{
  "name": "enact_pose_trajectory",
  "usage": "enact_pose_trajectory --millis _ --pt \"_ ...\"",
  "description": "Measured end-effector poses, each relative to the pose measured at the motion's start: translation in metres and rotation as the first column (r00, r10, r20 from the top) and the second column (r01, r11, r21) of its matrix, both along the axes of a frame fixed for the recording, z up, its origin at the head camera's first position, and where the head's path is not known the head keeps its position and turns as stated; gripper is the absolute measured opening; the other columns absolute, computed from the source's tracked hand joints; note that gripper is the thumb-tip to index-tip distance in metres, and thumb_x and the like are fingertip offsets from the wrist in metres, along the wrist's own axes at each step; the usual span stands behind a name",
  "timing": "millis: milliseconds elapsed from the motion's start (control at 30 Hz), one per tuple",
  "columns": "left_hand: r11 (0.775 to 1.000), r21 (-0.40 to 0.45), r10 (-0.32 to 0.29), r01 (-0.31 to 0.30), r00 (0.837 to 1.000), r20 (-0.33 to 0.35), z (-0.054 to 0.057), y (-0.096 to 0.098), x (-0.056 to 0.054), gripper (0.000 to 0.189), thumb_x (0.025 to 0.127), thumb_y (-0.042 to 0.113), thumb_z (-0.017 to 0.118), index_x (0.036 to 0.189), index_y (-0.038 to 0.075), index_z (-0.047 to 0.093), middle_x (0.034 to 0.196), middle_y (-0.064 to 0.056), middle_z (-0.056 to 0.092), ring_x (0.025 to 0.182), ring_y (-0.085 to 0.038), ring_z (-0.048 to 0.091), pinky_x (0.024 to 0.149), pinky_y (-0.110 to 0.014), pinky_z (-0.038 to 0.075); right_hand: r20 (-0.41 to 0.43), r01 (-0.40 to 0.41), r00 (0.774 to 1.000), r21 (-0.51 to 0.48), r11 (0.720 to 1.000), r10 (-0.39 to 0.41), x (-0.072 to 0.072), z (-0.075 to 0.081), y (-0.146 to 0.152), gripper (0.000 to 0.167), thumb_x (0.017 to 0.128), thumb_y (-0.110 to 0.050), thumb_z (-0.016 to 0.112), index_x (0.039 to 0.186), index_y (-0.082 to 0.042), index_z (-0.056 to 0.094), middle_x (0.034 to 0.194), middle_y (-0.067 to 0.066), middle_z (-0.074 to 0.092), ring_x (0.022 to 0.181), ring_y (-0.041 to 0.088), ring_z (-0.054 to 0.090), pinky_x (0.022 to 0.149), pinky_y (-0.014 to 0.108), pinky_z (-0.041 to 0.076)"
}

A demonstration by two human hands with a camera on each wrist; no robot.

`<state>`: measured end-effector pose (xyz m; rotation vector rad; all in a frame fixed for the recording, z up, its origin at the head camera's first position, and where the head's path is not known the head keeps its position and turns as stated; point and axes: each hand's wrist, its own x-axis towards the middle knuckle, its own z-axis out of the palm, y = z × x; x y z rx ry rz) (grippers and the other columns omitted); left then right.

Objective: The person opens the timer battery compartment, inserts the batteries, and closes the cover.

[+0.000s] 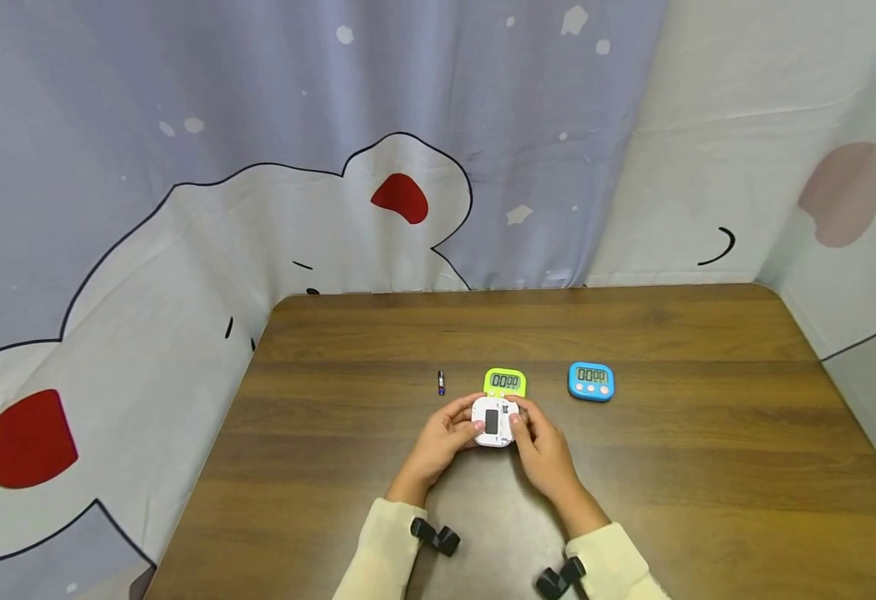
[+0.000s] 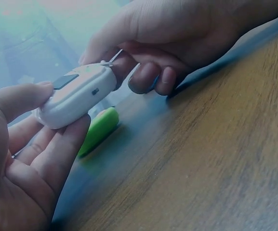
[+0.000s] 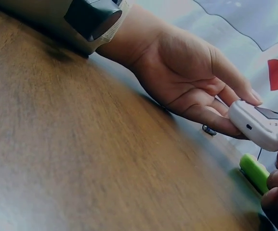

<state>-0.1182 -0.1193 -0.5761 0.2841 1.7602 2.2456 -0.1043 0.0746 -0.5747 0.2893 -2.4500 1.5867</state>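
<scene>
A white digital timer (image 1: 493, 422) is held up over the table with its back showing. A dark rectangular patch (image 1: 491, 422) lies on that back. My left hand (image 1: 441, 439) grips its left side, thumb on the back and fingers beneath. My right hand (image 1: 546, 456) pinches the opposite side, its thumb on the back near the small battery recess. In the left wrist view a thin white piece (image 2: 115, 55) sticks up from the white timer's end beside the right fingers. Just behind the hands lies a green timer (image 1: 505, 381), partly covered by them in the head view.
A blue timer (image 1: 591, 382) lies to the right, its display up. Left of the green timer is a small dark battery (image 1: 441, 383). The wooden table (image 1: 317, 467) meets a patterned curtain (image 1: 528, 125) at the back and sides.
</scene>
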Motion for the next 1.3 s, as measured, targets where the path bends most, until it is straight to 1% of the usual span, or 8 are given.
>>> enact_pose_trajectory --millis 200,367,433,600,700,967,1133,1300 --pt "1.0 -0.003 0.004 -0.004 1.0 0.008 0.0 0.0 0.0 0.051 0.093 0.003 0.063 0.141 -0.001 0.046 0.114 -0.015 0.062 0.097 -0.018 0.065 0.079 -0.031 0.057 0.052 0.057 0.997 -0.16 0.986 -0.049 -0.002 0.002 0.0 0.022 0.094 -0.015 0.067 0.115 -0.01 0.067 0.078 0.0 0.057 0.057 0.012 0.053 0.052 0.023 0.046" --pt "1.0 -0.015 0.007 -0.007 1.0 0.015 0.0 -0.001 0.001 0.051 0.094 0.004 0.063 0.141 0.0 0.046 0.116 -0.017 0.061 0.098 -0.019 0.065 0.08 -0.031 0.057 0.138 0.045 0.99 -0.287 0.957 -0.005 -0.001 0.007 -0.001 0.022 0.095 -0.011 0.065 0.115 -0.005 0.066 0.083 0.01 0.062 0.059 0.026 0.061 0.052 0.034 0.055" --pt "1.0 -0.018 0.009 -0.008 1.0 0.016 0.0 -0.001 0.001 0.051 0.094 0.004 0.063 0.141 -0.001 0.046 0.116 -0.017 0.061 0.098 -0.019 0.066 0.079 -0.031 0.057 0.149 0.046 0.989 -0.307 0.95 0.001 0.002 0.016 -0.002 0.022 0.095 -0.009 0.064 0.115 0.0 0.065 0.085 0.013 0.063 0.063 0.028 0.062 0.055 0.035 0.056" --pt "1.0 -0.011 0.018 -0.018 1.0 0.02 0.0 -0.001 0.002 0.051 0.093 0.003 0.064 0.141 0.0 0.047 0.113 -0.014 0.062 0.096 -0.018 0.066 0.078 -0.03 0.057 0.156 0.058 0.988 -0.334 0.941 -0.006 0.008 0.038 -0.002 0.019 0.093 -0.003 0.064 0.11 0.006 0.064 0.087 0.016 0.066 0.07 0.02 0.065 0.062 0.031 0.056" --pt "1.0 0.0 0.022 -0.022 1.0 0.016 0.0 -0.001 0.001 0.052 0.093 0.002 0.064 0.141 -0.003 0.045 0.111 -0.013 0.062 0.094 -0.017 0.065 0.077 -0.028 0.057 0.168 0.07 0.986 -0.354 0.933 -0.01 0.009 0.041 -0.002 0.018 0.092 -0.001 0.065 0.108 0.008 0.064 0.088 0.018 0.067 0.073 0.016 0.066 0.065 0.029 0.057" --pt "1.0 0.013 0.019 -0.019 1.0 -0.019 -0.003 -0.002 0.0 0.054 0.093 0.007 0.066 0.141 -0.003 0.045 0.112 -0.014 0.062 0.095 -0.016 0.065 0.077 -0.027 0.057 0.212 0.078 0.977 -0.381 0.921 0.005 0.008 0.044 0.0 0.02 0.092 0.001 0.064 0.109 0.012 0.063 0.09 0.022 0.066 0.076 0.019 0.067 0.07 0.038 0.058" --pt "1.0 0.002 0.024 -0.024 0.998 -0.062 -0.005 -0.002 -0.001 0.05 0.094 0.008 0.065 0.14 0.0 0.047 0.112 -0.014 0.062 0.094 -0.016 0.065 0.076 -0.028 0.057 0.231 0.062 0.973 -0.38 0.923 0.03 0.007 0.041 0.001 0.019 0.092 0.002 0.063 0.11 0.01 0.064 0.092 0.022 0.065 0.077 0.018 0.065 0.067 0.028 0.056" --pt "0.999 -0.013 0.044 -0.044 0.999 -0.004 -0.001 -0.001 0.0 0.05 0.093 0.004 0.064 0.14 0.0 0.047 0.114 -0.016 0.06 0.094 -0.017 0.064 0.076 -0.029 0.057 0.243 0.062 0.969 -0.371 0.926 0.033 0.008 0.041 0.0 0.018 0.092 0.002 0.062 0.109 0.008 0.065 0.092 0.02 0.065 0.078 0.017 0.064 0.066 0.023 0.054"
